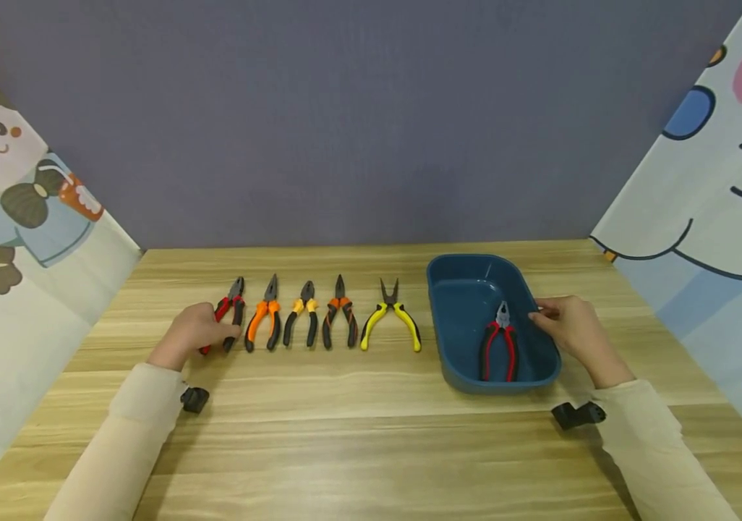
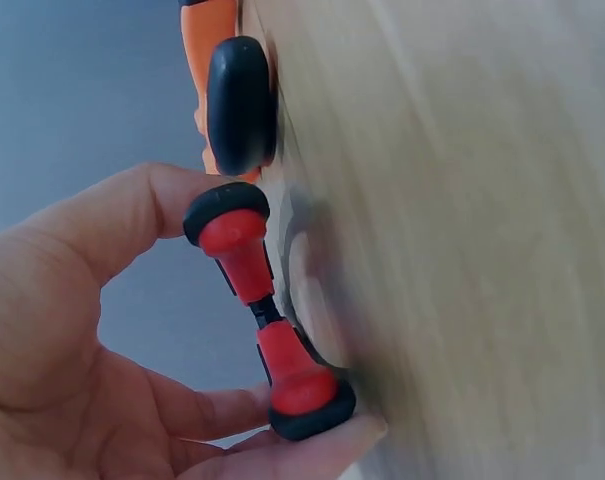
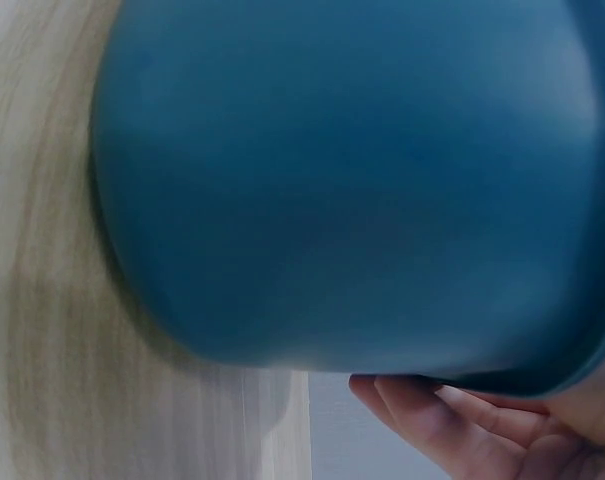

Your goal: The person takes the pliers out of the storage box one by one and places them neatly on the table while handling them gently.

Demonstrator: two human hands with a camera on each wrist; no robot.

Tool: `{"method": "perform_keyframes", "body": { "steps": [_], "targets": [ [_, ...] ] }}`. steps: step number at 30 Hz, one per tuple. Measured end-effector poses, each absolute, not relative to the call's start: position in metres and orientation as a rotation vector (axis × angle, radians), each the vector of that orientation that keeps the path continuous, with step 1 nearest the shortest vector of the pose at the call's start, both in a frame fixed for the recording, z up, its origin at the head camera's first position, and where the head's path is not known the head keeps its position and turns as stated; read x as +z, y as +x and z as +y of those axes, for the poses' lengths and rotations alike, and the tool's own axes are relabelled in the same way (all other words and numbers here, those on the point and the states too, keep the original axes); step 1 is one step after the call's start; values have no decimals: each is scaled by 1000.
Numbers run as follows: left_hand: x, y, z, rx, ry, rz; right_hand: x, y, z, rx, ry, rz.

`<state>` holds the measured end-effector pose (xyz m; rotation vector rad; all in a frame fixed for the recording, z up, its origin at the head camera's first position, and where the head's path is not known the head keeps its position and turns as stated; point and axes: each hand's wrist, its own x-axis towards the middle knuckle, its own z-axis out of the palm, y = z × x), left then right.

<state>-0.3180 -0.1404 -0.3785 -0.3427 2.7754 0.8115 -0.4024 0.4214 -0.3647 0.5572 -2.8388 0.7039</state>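
At the left end of a row, my left hand (image 1: 198,333) holds red-and-black pliers (image 1: 237,289) by the handles, its thumb on one handle and its fingers on the other. In the left wrist view, the handle ends of these pliers (image 2: 232,235) point at the camera, close to the tabletop. On the right, a blue plastic basin (image 1: 497,388) contains another pair of red-and-black pliers (image 1: 502,318), jaws pointing away. My right hand (image 1: 573,329) pinches the basin's right rim; the right wrist view shows its fingers beneath the rim, against the outer wall.
Beside the held pliers lie orange-and-black pliers (image 1: 263,310), yellow-and-black pliers (image 1: 293,315), black-and-orange pliers (image 1: 340,304) and spread yellow long-nose pliers (image 1: 380,310). They lie on a wooden table (image 1: 345,449). A grey panel (image 1: 358,130) rises behind the table.
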Motion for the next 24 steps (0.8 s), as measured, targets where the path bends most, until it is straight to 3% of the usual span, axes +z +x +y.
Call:
{"method": "perform_keyframes", "body": {
  "steps": [24],
  "targets": [
    [-380, -322, -133, 584, -333, 2853, -366, -404, 422, 708, 562, -2826]
  ]
}}
